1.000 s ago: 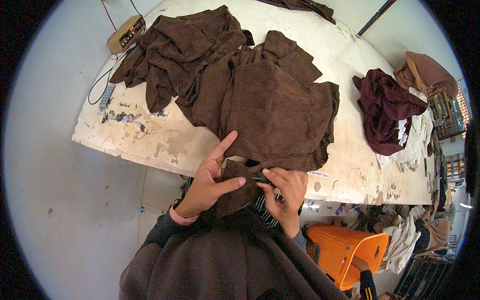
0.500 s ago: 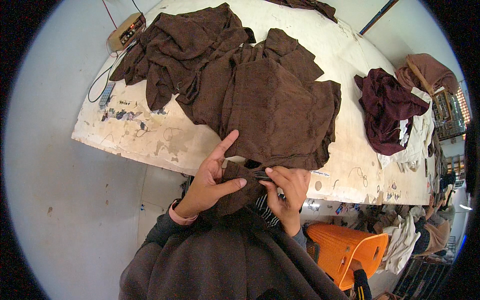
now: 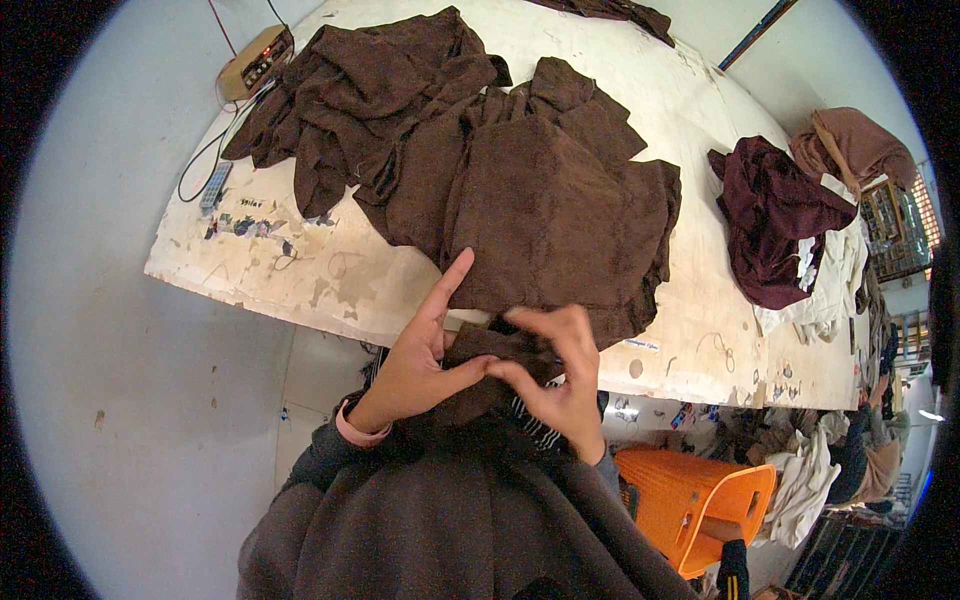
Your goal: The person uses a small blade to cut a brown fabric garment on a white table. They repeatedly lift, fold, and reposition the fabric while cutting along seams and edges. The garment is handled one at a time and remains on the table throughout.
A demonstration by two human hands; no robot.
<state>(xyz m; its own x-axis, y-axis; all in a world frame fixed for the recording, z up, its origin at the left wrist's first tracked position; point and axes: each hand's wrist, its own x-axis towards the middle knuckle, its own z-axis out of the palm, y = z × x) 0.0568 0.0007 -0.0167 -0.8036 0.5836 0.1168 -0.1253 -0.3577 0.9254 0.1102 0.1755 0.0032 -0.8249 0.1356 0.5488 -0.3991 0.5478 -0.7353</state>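
My left hand (image 3: 420, 360) holds a narrow brown cloth piece (image 3: 463, 342) at the table's near edge, thumb across it, index finger stretched toward the larger brown fabric pile (image 3: 550, 230). My right hand (image 3: 555, 375) is curled over the same piece, its thumb meeting my left thumb and its index finger arched. Whatever else lies within the right fingers is hidden. A second crumpled brown pile (image 3: 370, 100) lies at the back left.
The pale worn table (image 3: 250, 280) carries maroon cloth (image 3: 760, 220), white and tan fabrics, a beige box (image 3: 250, 65) with cables and a remote (image 3: 215, 187). Below right, a person's hand (image 3: 722, 530) reaches into an orange basket (image 3: 660, 490) near heaped cloth.
My right hand has shifted up and left, its index finger rising over the cloth. The small dark tool seen in it earlier is no longer visible. My left index finger sits slightly higher.
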